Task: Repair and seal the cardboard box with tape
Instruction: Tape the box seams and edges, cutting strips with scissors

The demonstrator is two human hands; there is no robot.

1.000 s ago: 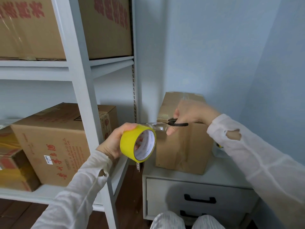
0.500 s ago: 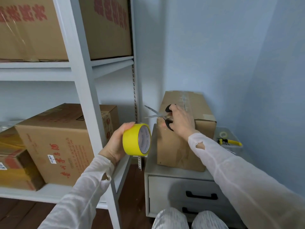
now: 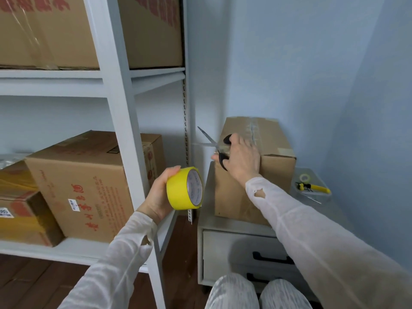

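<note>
While left hand grips yellow tape roll, right hand holds open scissors on closed cardboard box

2 sheer white sleeves, a hole near each cuff; pale crinkled trousers

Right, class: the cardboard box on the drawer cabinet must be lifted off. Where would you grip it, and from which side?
Probably come from the front and grip the cardboard box low on its left and right faces. It stands upright with the wall behind it, and the right hand with open scissors is at its top front edge.
</note>
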